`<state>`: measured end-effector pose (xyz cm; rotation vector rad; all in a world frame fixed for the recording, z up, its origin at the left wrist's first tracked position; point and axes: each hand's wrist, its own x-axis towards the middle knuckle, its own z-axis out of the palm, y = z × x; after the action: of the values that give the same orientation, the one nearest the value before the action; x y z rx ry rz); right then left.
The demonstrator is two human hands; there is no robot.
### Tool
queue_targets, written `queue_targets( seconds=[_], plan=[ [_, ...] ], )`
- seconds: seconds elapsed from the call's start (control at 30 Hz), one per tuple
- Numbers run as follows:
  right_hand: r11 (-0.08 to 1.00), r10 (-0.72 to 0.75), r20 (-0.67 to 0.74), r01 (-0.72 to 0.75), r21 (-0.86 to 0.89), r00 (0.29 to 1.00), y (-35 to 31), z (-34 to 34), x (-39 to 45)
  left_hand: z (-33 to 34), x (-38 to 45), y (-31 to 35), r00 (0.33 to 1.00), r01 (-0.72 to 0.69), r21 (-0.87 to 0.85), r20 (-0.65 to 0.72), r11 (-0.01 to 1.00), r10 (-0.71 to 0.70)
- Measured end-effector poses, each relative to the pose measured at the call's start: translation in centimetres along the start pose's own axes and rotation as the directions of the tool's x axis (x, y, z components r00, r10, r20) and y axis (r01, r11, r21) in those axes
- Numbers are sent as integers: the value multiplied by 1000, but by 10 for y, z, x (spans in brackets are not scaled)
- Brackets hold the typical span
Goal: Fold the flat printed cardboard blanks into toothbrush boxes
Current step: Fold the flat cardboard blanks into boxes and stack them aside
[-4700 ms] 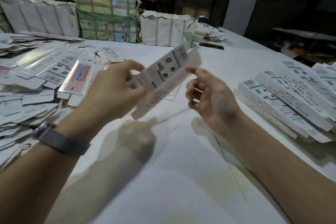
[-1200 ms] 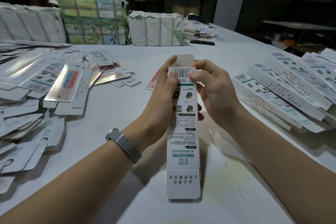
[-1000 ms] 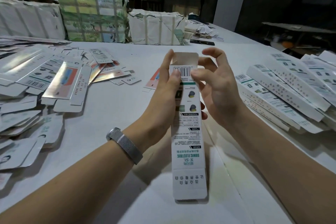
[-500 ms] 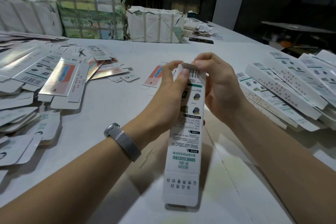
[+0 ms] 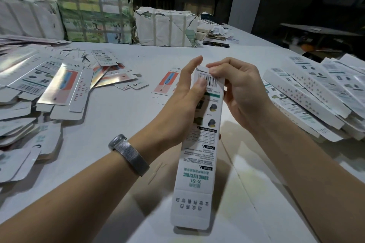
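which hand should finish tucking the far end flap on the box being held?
Right, probably. The right hand already has its fingertips on the top flap of the box, at the barcode end. The left hand grips the box's side, steadying it.

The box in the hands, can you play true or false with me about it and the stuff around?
1. Both hands hold the box. True: the left hand and right hand grip its far end.
2. The box lies flat on the table. False: its far end is lifted.
3. A watch is on the right wrist. False: it is on the left wrist.
4. Folded boxes are piled on the right. True.
5. The flat blanks lie on the right. False: they lie on the left.
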<state>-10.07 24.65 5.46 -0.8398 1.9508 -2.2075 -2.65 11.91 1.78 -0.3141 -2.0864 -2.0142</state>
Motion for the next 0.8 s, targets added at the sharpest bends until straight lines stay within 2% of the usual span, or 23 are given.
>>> queue_targets(
  seconds=[0.17,0.3,0.5,0.67,0.8],
  plan=[
    [995,12,2,-11,-103,1000,-4,-3,3,3,0,-1,1000,13,31,-16,999,-13],
    [991,-24,30,28,-129,999,-6,-6,3,5,-1,2,999,40,-17,3,999,-39],
    [989,-94,112,105,-100,989,-3,-3,0,3,0,10,997,13,-53,-78,999,-17],
    [997,-76,114,78,-12,991,3,2,-1,1,2,9,994,-29,-103,-110,994,17],
    [997,-74,103,76,-9,992,6,7,-3,1,1,8,987,-54,-147,-156,988,30]
  ],
)
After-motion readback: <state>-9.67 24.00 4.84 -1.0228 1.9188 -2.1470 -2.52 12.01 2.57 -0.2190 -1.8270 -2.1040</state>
